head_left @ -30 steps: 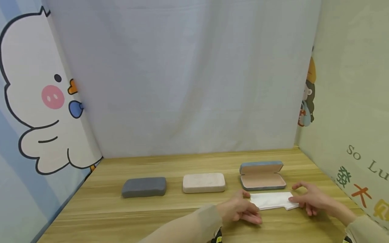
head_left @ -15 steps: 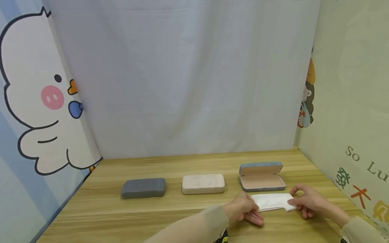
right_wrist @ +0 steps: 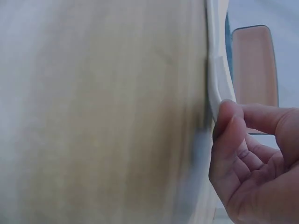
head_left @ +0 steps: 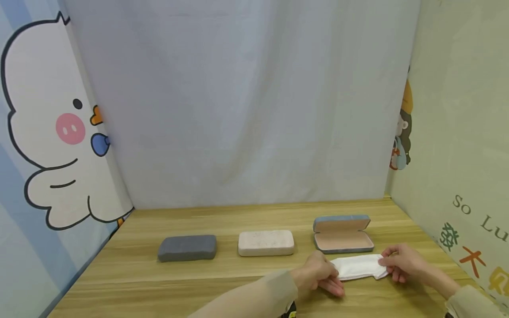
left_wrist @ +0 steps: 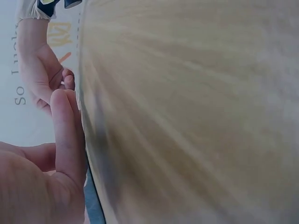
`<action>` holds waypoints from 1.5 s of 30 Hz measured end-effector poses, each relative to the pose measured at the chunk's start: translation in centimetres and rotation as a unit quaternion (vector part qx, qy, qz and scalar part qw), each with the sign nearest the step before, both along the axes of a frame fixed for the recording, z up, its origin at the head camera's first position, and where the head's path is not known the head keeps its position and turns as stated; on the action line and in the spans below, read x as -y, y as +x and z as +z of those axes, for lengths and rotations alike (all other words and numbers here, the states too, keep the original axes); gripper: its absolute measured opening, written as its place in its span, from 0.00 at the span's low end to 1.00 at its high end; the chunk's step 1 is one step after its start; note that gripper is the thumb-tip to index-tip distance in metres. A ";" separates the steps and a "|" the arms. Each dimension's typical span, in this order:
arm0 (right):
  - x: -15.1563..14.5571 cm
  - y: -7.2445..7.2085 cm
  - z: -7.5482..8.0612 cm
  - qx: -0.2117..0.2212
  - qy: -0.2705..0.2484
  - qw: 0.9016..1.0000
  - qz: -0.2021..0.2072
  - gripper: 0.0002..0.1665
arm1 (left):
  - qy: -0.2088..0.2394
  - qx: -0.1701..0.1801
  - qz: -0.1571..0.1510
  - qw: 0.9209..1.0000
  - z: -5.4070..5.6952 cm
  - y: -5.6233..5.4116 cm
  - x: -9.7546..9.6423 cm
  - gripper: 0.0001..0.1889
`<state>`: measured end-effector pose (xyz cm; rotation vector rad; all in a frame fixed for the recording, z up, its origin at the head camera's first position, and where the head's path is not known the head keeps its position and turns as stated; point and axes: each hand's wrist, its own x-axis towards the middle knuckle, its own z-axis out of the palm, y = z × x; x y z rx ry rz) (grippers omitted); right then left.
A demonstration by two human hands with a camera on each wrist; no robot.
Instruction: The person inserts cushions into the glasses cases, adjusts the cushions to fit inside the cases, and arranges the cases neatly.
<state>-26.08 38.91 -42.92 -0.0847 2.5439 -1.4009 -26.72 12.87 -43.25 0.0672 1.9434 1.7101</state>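
Observation:
A folded white cloth (head_left: pixel 358 267) stretches between my two hands in the head view, just in front of an open blue glasses case (head_left: pixel 343 242) with a pink lining. At the cloth's left end my left hand (head_left: pixel 318 274) pinches it, with the lower fingers held out straight. My right hand (head_left: pixel 403 264) pinches the right end. In the right wrist view, thumb and index finger of the right hand (right_wrist: pixel 254 163) meet on the edge of the cloth (right_wrist: pixel 216 79), which looks raised off the table. The left hand (left_wrist: pixel 56 172) hides most of the cloth in its own wrist view.
Left of the open case lie a closed cream glasses case (head_left: pixel 266 243) and a closed dark grey one (head_left: pixel 188 247), in a row on the wood-grain table (head_left: pixel 159 296). A pale curtain (head_left: pixel 238 110) stands behind the table, with printed panels at both sides.
My left hand has moved slightly right and taken the cloth's left end. The right hand has closed its pinch on the other end, and the cloth has bent and lifted a little.

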 end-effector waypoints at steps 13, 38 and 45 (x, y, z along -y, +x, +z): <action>-0.1 -2.2 2.6 -0.004 -0.005 1.000 -0.020 0.10 | 0.035 -0.065 -0.001 0.997 2.0 -2.1 -0.1 0.09; 1.4 -5.5 1.8 -0.007 0.002 0.999 -0.053 0.10 | 0.012 -0.062 0.037 0.997 1.3 -5.7 0.0 0.06; 1.4 -6.1 1.0 -0.018 -0.005 0.998 -0.059 0.10 | -0.007 -0.077 0.059 0.995 0.8 -6.1 0.1 0.06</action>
